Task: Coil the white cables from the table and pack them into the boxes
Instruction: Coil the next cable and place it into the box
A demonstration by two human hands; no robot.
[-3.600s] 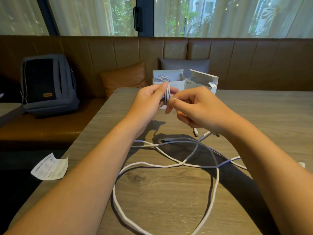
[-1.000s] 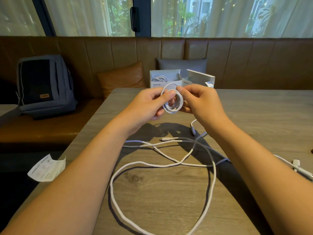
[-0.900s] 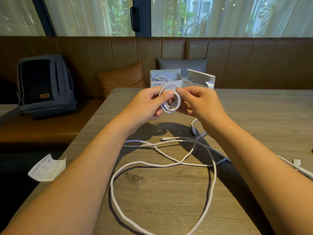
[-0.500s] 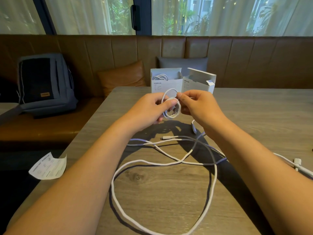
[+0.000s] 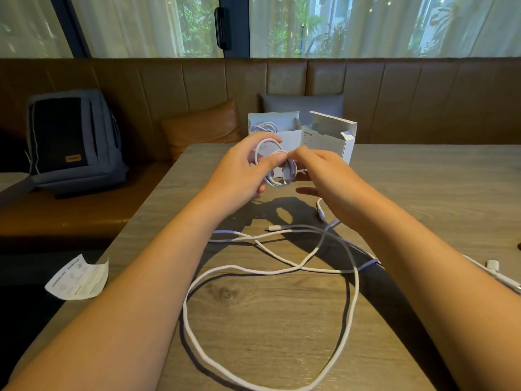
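A small coiled white cable (image 5: pixel 275 179) hangs in the air above the wooden table (image 5: pixel 423 187). My left hand (image 5: pixel 242 170) grips its left side, thumb across the loops. My right hand (image 5: pixel 321 173) pinches the coil at its top right. Behind the hands stand two open white boxes: the left box (image 5: pixel 287 131) holds a coiled cable, the right box (image 5: pixel 335 136) shows no contents. A long loose white cable (image 5: pixel 282 270) sprawls in a big loop on the table below my forearms. One of its plugs (image 5: pixel 272 228) lies near the middle.
Another white cable with plugs (image 5: pixel 496 273) lies at the table's right edge. A printed leaflet (image 5: pixel 79 277) hangs off the left edge. A dark backpack (image 5: pixel 73 142) and cushions (image 5: pixel 203 125) sit on the brown bench behind.
The coil has gone from a flat round ring held face-on to a looser, tilted bundle. Both hands have shifted their hold on it and stayed in front of the boxes.
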